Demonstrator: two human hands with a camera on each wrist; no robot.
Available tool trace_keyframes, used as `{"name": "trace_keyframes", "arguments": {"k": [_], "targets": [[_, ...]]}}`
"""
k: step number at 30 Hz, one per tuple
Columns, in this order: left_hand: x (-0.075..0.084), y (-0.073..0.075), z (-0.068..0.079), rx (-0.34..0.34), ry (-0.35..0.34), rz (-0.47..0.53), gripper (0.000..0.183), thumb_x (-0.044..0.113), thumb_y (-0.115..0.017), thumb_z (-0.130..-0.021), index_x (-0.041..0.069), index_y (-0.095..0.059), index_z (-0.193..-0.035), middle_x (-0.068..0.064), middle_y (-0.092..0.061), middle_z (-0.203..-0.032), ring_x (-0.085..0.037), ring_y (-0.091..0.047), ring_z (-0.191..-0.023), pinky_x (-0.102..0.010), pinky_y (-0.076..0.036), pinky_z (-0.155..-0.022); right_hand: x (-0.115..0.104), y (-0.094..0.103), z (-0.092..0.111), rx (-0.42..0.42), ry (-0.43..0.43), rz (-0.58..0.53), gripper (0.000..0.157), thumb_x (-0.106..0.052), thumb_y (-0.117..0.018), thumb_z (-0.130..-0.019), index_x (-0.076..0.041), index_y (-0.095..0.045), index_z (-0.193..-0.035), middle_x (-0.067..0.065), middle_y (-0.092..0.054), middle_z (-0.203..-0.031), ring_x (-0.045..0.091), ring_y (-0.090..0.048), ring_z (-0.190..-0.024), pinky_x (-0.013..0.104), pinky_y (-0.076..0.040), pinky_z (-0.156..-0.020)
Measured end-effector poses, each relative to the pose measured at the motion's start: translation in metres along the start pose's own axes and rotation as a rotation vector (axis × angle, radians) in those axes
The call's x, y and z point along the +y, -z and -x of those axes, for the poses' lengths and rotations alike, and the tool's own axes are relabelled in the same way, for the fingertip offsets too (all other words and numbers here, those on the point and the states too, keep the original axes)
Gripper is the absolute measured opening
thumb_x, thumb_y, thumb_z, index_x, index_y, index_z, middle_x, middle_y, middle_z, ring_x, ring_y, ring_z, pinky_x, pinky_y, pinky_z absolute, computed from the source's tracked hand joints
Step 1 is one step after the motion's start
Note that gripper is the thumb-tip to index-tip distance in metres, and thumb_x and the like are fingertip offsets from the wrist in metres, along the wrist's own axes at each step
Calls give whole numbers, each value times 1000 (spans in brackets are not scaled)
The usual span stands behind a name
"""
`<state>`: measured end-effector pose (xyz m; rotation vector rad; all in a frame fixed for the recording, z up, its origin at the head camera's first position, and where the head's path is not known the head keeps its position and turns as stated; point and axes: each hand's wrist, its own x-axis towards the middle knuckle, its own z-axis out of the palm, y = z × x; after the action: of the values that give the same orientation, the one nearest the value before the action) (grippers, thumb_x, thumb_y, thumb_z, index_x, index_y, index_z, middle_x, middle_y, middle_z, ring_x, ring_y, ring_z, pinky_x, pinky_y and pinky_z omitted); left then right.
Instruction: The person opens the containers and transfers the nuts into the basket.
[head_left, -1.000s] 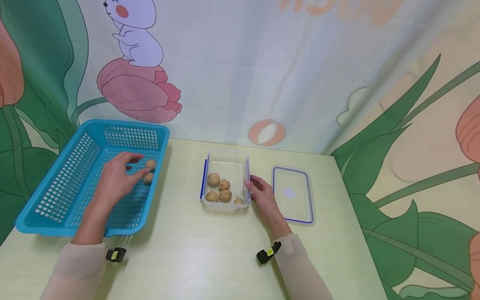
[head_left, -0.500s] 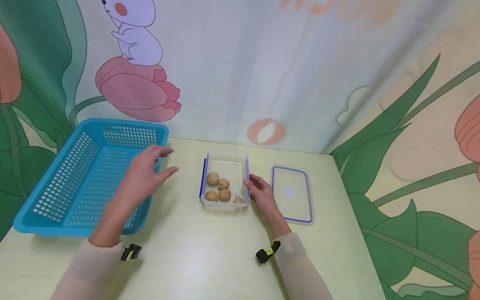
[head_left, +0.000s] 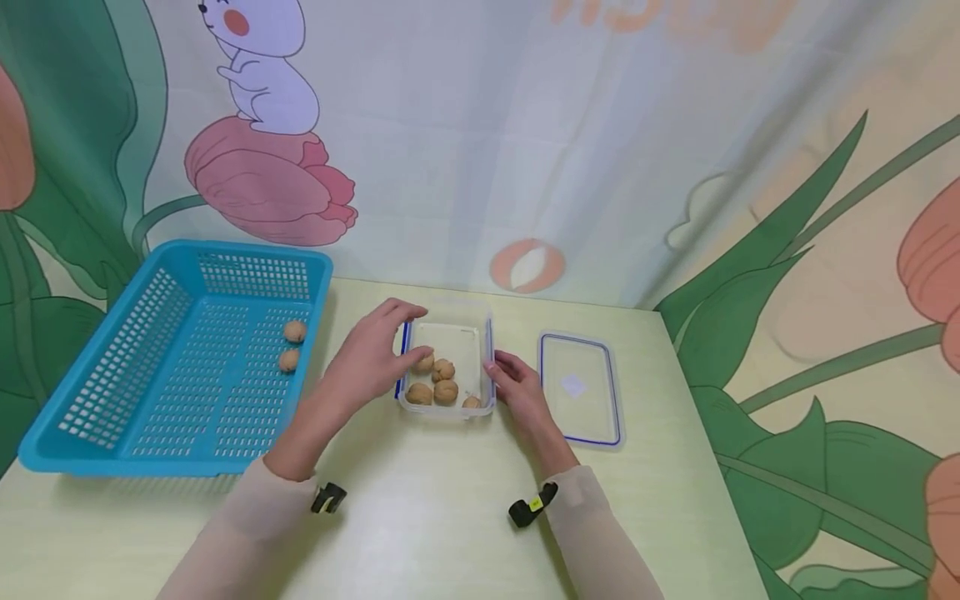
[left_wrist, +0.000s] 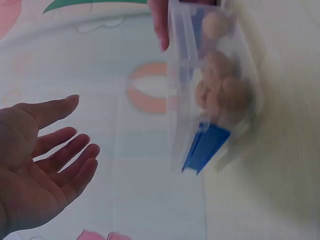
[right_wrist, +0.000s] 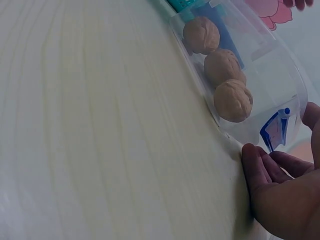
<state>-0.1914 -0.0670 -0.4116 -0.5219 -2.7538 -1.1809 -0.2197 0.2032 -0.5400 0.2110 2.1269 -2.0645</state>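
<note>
A clear plastic food container with blue side clips stands on the table, several walnuts gathered at its near end. My right hand holds its right side, thumb at the rim and fingers against the outer wall. Over the container's left edge hovers my left hand, thumb and fingers apart; the left wrist view shows nothing in that hand. It hides part of one walnut in the head view. Three walnuts show clearly through the wall in the right wrist view.
At the left stands a blue perforated basket with two walnuts by its right wall. A clear lid with a blue seal lies right of the container. Behind the table hangs a printed curtain.
My left hand has moved right, from over the basket to the container's left edge, uncovering the two walnuts in the basket. My right hand keeps its hold on the container.
</note>
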Motion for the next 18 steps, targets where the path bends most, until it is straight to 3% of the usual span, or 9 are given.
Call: {"name": "trace_keyframes", "arguments": {"k": [8,18], "targets": [[-5,-39,-24,-93,-16,2,52,22,-82,-96,3,-63,-141,-11,-61,-136,-31,-63,-124,-46,-56,-103,-1,-2,0,8,8,7,54,-35,-74,-102,-8,-60,-147,14,-63,-143,26,-61,-129,39,-54,-106],[-32,-61,-41,-194,32,10,48,20,-80,-97,5,-64,-140,-10,-63,-138,-34,-60,-130,-49,-50,-109,3,0,-1,-12,46,-27,57,-33,-73,-103,-4,-58,-149,18,-62,-143,26,-62,-127,35,-57,-101]]}}
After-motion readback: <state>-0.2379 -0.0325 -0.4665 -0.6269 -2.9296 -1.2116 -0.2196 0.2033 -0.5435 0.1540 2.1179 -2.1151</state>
